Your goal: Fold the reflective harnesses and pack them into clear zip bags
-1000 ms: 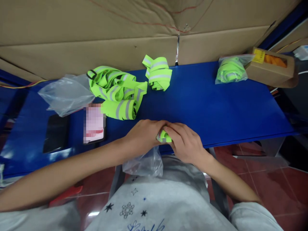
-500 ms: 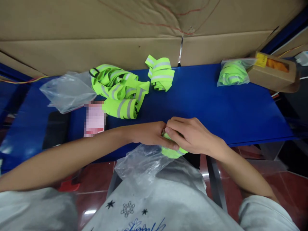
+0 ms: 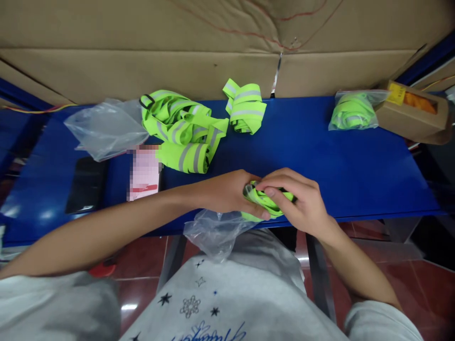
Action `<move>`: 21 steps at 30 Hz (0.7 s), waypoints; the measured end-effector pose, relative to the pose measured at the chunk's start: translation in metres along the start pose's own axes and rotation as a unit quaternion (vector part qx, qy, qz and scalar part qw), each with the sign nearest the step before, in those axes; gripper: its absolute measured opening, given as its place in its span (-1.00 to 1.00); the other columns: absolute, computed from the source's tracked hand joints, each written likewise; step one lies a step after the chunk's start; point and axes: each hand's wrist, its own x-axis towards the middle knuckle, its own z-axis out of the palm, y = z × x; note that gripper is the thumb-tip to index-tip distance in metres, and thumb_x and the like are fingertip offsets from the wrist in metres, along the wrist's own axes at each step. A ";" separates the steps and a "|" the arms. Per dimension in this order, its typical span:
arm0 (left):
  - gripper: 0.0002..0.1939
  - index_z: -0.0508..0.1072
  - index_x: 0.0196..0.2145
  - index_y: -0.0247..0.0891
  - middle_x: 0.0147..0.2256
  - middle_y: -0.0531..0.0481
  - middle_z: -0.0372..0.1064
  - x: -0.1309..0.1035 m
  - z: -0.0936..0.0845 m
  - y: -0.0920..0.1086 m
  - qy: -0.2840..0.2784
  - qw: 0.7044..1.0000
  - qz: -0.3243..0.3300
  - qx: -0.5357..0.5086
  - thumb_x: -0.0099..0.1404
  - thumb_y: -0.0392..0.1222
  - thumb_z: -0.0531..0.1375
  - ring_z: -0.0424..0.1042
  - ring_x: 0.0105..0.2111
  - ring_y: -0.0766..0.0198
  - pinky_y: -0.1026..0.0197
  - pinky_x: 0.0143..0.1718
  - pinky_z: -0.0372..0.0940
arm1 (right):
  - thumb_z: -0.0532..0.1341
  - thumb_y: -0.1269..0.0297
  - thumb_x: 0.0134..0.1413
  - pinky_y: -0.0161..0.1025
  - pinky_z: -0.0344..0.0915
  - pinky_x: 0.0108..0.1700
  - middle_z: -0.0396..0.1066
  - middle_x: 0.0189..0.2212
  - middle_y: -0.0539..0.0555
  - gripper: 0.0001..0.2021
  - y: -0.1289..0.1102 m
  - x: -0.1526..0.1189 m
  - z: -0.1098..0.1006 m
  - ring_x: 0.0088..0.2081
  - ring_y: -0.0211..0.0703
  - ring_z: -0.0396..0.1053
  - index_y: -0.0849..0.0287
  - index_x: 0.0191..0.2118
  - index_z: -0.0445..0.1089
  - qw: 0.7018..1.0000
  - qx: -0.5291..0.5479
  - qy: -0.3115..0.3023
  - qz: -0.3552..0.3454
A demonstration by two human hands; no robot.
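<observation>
In the head view, a coiled neon-yellow reflective strap (image 3: 267, 202) is between my two hands at the table's front edge. My left hand (image 3: 236, 193) is closed around its left side, thumb along the front. Closed over the strap's right and upper side, my right hand (image 3: 304, 199) has its fingertips at the top of the coil. A clear plastic bag (image 3: 217, 232) hangs below my left hand, against the shirt. I cannot tell whether the strap lies partly in that bag. My fingers hide some of the coil.
On the blue table (image 3: 295, 142) lie a heap of reflective straps (image 3: 177, 121), another rolled strap (image 3: 247, 109) and an empty clear bag (image 3: 106, 128). A black phone (image 3: 85, 184) and a pink blurred item (image 3: 145, 173) lie left. At right are a bagged strap (image 3: 353, 111) and a cardboard box (image 3: 412, 113).
My right hand has shifted slightly right and its fingers have lifted, so more of the coiled strap shows between my hands. The whole view has shifted a little.
</observation>
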 end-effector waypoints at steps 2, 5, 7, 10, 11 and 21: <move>-0.60 0.59 -0.16 -0.25 -0.28 0.09 0.58 0.004 0.006 0.000 -0.008 1.000 0.017 0.011 0.16 0.05 0.49 0.50 -0.26 0.26 0.29 -0.30 0.25 | 0.22 0.40 0.43 -0.20 0.47 -0.09 0.60 -0.21 0.05 -0.89 -0.001 -0.002 0.008 -0.18 -0.21 0.54 0.16 -0.09 0.51 0.999 -0.036 0.023 -0.025; -0.66 0.60 -0.20 -0.25 -0.20 0.04 0.60 0.010 0.016 0.001 0.002 0.999 0.048 0.013 0.16 -0.01 0.48 0.53 -0.17 0.20 0.25 -0.22 0.30 | 0.20 0.45 0.43 -0.28 0.46 -0.17 0.60 -0.24 0.00 -0.89 -0.002 0.001 0.018 -0.26 -0.28 0.51 0.15 -0.10 0.47 0.996 -0.066 0.050 -0.032; -0.68 0.60 -0.19 -0.24 -0.13 0.01 0.59 0.011 0.019 0.003 0.014 0.998 0.066 0.010 0.16 -0.04 0.48 0.52 -0.10 0.16 0.23 -0.17 0.33 | 0.17 0.45 0.44 -0.33 0.46 -0.19 0.59 -0.21 -0.01 -0.88 -0.002 0.004 0.019 -0.28 -0.31 0.52 0.13 -0.04 0.42 0.997 -0.059 0.055 -0.014; -0.66 0.57 -0.23 -0.27 -0.23 0.05 0.55 0.007 0.016 0.010 0.032 0.998 0.054 0.008 0.15 0.00 0.48 0.50 -0.18 0.20 0.24 -0.22 0.30 | 0.22 0.33 0.43 -0.27 0.48 -0.11 0.55 -0.16 0.02 -0.85 0.000 0.003 0.011 -0.19 -0.26 0.54 0.10 0.04 0.36 0.999 -0.008 0.045 0.013; -0.63 0.56 -0.23 -0.27 -0.29 0.08 0.53 0.003 0.014 0.013 0.041 0.998 0.037 0.011 0.15 0.04 0.47 0.48 -0.24 0.23 0.25 -0.27 0.27 | 0.27 0.27 0.39 -0.22 0.49 -0.05 0.53 -0.12 0.05 -0.81 0.001 0.002 0.006 -0.12 -0.20 0.53 0.09 0.06 0.36 0.999 0.011 0.046 0.014; -0.59 0.55 -0.18 -0.26 -0.31 0.06 0.56 -0.002 0.017 0.027 0.099 0.987 -0.002 0.125 0.15 0.08 0.45 0.48 -0.31 0.21 0.25 -0.36 0.16 | 0.32 0.44 0.33 -0.13 0.43 0.02 0.59 -0.15 0.06 -0.87 0.006 -0.005 0.004 -0.08 -0.12 0.51 0.11 -0.07 0.52 0.997 -0.001 0.007 -0.079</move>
